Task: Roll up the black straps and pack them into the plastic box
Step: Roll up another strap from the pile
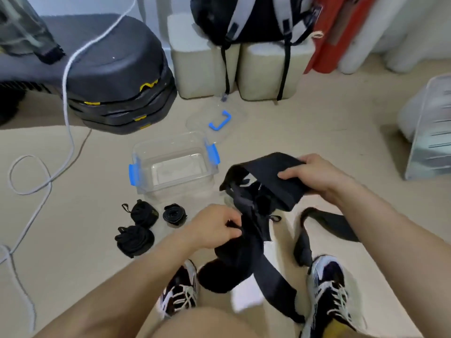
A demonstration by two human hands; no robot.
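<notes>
Left hand (217,228) is pinching a narrow bit of the long black woven strap (266,259) between thumb and curled fingers. The right hand (319,176) is up at 1 o'clock from it, fingers wrapped over the wide flat end. My guess is they're holding it apart like that to untangle it and find an end to roll from. The rest hangs down toward 6 o'clock between the two black-and-white sneakers (329,289). At 9 o'clock from the left hand, three rolled black strap bundles (142,213) sit on the floor, probably parked within reach of the clear plastic box with blue clips (175,189) at 11 o'clock, which looks to have nothing in it yet. Its clear lid with the blue handle (219,120) lies just beyond, at 12. The knot between the hands is blurry, so I can't tell if it's one strap or several. Another black length (327,225) at 3 o'clock runs behind the right forearm.
</notes>
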